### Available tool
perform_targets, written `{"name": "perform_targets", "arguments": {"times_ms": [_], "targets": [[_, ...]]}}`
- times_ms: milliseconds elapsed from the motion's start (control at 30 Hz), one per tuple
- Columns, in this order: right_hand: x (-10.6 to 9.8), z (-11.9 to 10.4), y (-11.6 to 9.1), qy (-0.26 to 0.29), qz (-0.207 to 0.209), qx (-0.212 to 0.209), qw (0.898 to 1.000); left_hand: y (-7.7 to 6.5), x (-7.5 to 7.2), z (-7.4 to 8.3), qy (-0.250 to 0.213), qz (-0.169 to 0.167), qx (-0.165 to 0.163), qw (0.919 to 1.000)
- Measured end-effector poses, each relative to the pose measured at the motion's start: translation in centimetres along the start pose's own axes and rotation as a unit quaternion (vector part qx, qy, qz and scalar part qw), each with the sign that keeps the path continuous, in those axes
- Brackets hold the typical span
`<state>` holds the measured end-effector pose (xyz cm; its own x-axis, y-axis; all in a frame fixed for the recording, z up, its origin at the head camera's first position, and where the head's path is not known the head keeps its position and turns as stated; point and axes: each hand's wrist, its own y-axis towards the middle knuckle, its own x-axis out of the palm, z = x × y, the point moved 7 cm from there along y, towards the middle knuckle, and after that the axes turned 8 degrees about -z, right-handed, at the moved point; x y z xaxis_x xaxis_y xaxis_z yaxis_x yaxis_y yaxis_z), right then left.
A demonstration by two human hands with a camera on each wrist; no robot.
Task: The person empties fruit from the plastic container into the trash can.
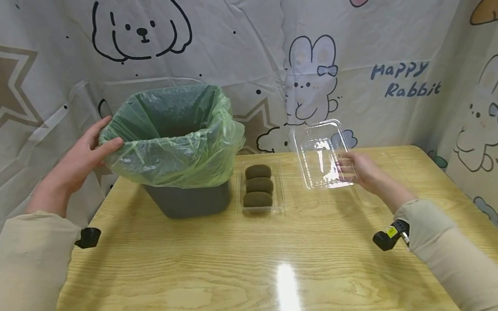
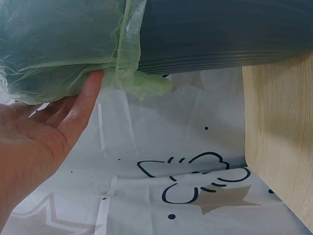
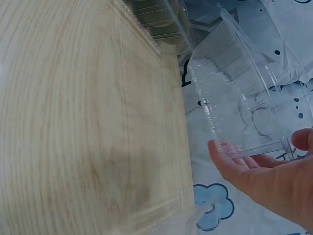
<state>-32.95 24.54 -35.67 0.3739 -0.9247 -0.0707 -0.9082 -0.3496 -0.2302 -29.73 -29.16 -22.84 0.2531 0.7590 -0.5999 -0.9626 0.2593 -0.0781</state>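
Observation:
A grey bin (image 1: 188, 201) lined with a pale green plastic bag (image 1: 169, 159) stands on the left of the table. My left hand (image 1: 86, 154) touches the bag at the bin's left side, thumb at the front and fingers along the side; the left wrist view shows its fingers (image 2: 85, 95) stretched out against the bag. My right hand (image 1: 357, 171) holds a clear plastic container (image 1: 316, 156) by its right edge, tilted up above the table. Between bin and right hand, another clear container (image 1: 279, 187) holds three dark brown oblong pieces (image 1: 259, 185).
The wooden table (image 1: 187, 271) ends at a printed cloth (image 1: 246, 29) behind and at the sides. More clear plastic (image 3: 178, 223) lies at the table's edge near the right hand, faint in the head view.

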Motion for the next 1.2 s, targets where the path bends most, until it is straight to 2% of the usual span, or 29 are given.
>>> {"name": "perform_targets", "arguments": {"times_ms": [167, 400, 567, 933, 1200], "targets": [[0.2, 1.1, 0.0, -0.004, -0.008, 0.033, 0.999, 0.1, 0.0, -0.1, 0.005, 0.0, -0.002, 1.0], [-0.1, 2.2, 0.0, -0.014, 0.014, 0.073, 0.997, 0.1, -0.2, -0.1, 0.012, 0.0, -0.003, 0.9999], [0.2, 2.7, -0.1, -0.032, 0.004, 0.093, 0.995, 0.1, -0.2, -0.1, 0.017, 0.0, -0.004, 0.9999], [0.5, 3.7, 0.0, -0.068, 0.011, 0.108, 0.992, 0.2, -0.2, -0.3, 0.007, 0.0, -0.002, 1.0], [0.6, 3.9, 0.2, -0.102, 0.019, 0.104, 0.989, 0.2, -0.2, -0.3, 0.003, -0.001, 0.001, 1.0]]}}
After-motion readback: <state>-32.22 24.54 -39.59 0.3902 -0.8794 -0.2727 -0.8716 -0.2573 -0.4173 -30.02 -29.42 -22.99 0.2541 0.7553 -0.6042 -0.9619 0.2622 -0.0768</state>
